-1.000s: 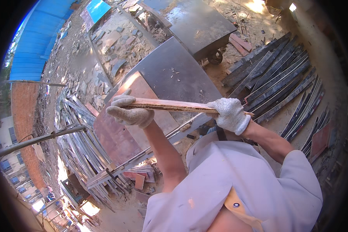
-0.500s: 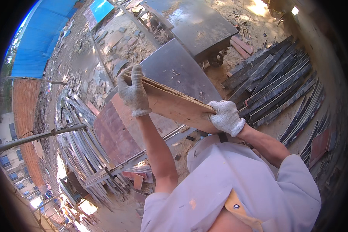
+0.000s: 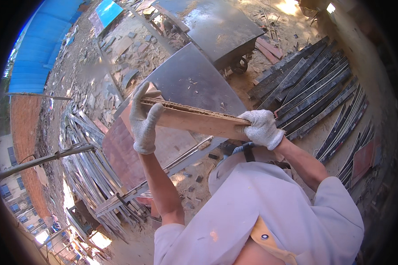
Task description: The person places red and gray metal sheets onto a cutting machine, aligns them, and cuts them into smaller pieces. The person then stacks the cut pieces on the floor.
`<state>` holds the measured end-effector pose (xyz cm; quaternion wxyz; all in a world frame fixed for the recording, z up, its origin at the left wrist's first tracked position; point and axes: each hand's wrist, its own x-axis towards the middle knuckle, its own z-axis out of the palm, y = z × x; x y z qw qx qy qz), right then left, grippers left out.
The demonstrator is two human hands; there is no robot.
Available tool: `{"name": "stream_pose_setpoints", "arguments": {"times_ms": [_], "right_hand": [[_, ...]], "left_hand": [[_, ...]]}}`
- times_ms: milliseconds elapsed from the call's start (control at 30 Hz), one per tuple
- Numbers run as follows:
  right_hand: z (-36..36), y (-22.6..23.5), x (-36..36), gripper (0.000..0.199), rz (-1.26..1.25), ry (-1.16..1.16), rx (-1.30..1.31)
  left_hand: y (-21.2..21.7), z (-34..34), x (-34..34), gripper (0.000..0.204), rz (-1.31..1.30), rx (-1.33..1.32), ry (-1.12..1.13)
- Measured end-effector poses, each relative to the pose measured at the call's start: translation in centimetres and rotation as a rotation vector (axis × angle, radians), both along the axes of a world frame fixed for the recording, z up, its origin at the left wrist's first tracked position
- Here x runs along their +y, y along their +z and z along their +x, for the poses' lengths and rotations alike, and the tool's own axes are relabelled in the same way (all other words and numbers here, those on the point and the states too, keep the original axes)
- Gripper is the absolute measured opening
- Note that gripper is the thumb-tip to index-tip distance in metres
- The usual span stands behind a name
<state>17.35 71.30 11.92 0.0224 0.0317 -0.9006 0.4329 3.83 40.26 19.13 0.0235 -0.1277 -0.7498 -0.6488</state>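
A small stack of plywood strips [image 3: 199, 122] is held level in front of me, its rough, splintered edges upward. My left hand [image 3: 144, 126], in a pale knit glove, is at the left end of the stack, thumb on the near side and fingers round the end. My right hand [image 3: 263, 129], gloved alike, is closed round the right end. Beneath the strips lie a reddish-brown panel [image 3: 128, 152] and a dark smooth sheet [image 3: 188, 81] with a few crumbs of debris on it.
A dark-topped wheeled cart [image 3: 221, 33] stands beyond the sheet. Long dark strips [image 3: 305, 92] are piled on the right. A heap of long grey strips [image 3: 86, 154] lies left, near a horizontal pole [image 3: 48, 160]. Scrap pieces [image 3: 128, 46] litter the ground at the far left.
The left end of the plywood stack has come lower and nearer to me. My left hand has shifted with it, its thumb now lower across the near face. My right hand keeps its hold.
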Motion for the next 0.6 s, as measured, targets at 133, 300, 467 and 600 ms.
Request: {"name": "stream_pose_setpoints", "arguments": {"times_ms": [133, 300, 467, 600], "right_hand": [[-4.5, 0.8, 4.3, 0.047, 0.302, 0.02, 0.311], [-10.1, -4.2, 13.4, 0.105, 0.608, -0.507, 0.194], [-8.5, -14.2, 19.4, 0.079, -0.042, -0.515, -0.402], [-10.5, -17.2, 19.5, 0.057, -0.257, -0.506, -0.349]], "left_hand": [[-8.2, -0.3, -4.8, 0.032, 0.036, -0.086, 0.076], [-17.3, -0.7, 0.3, 0.031, 0.221, -0.292, 0.368], [-24.3, -2.4, 4.2, 0.041, 0.067, -0.523, 0.566], [-30.4, -3.4, 3.5, 0.055, -0.146, -0.571, 0.535]]}}
